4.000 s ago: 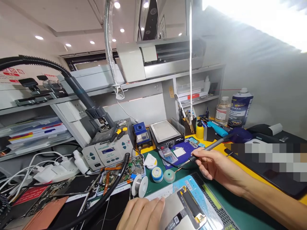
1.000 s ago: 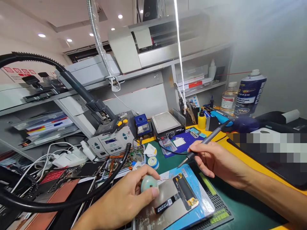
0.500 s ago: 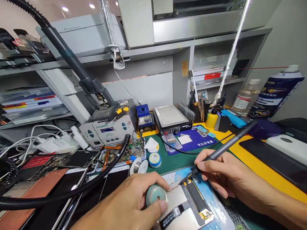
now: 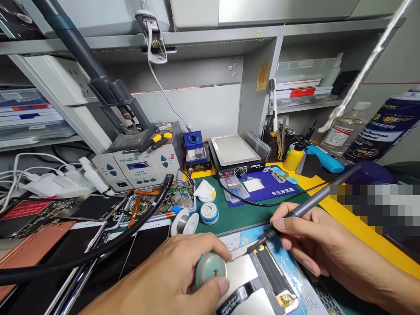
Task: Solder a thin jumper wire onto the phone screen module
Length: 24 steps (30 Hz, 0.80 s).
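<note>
My left hand curls around a small green spool of desoldering braid, thumb and forefinger closed on its sides. A short copper-coloured strand runs from the spool to the right. My right hand grips a dark soldering iron like a pen. Its tip meets the strand's end just above the upper edge of a phone part with a silver metal back. On that part show a black strip and a gold-coloured flex piece. Beneath it lies a blue and white mat.
Beyond my hands stand a solder wire reel, a blue-white tin and a tray of circuit boards. Farther back are a grey rework station and a heating plate. A black hose crosses the left side, over several phones.
The camera view has dipped and come slightly closer, so the shelf sits higher. Both hands keep their grips, and the iron tip stays at the braid's end.
</note>
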Motion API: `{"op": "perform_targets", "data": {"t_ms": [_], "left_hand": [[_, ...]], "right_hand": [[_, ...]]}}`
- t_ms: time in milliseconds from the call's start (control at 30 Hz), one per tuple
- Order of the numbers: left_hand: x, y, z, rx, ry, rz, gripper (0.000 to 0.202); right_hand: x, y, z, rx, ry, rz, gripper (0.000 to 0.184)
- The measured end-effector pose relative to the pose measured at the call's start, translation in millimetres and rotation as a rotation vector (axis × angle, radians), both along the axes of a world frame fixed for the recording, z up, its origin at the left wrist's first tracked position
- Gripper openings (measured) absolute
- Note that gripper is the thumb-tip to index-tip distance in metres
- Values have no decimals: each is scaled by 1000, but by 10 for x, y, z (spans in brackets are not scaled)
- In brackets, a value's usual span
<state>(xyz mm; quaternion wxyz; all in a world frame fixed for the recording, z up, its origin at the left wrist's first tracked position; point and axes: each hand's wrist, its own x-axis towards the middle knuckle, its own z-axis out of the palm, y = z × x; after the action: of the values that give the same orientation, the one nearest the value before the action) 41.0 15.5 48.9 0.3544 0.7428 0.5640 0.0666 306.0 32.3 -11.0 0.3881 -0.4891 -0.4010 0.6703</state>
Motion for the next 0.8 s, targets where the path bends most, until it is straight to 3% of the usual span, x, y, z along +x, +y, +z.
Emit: {"op": "perform_targets", "data": {"t_ms": [233, 600, 800], "left_hand": [[-118, 79, -127, -182, 0, -44, 39], [-139, 62, -181, -137, 60, -45, 44], [-139, 72, -179, -110, 12, -57, 37]], "right_hand": [[-30, 9, 25, 14, -19, -10, 48], [-13, 4, -11, 9, -81, -30, 50], [-18, 13, -18, 3, -76, -29, 48]]}}
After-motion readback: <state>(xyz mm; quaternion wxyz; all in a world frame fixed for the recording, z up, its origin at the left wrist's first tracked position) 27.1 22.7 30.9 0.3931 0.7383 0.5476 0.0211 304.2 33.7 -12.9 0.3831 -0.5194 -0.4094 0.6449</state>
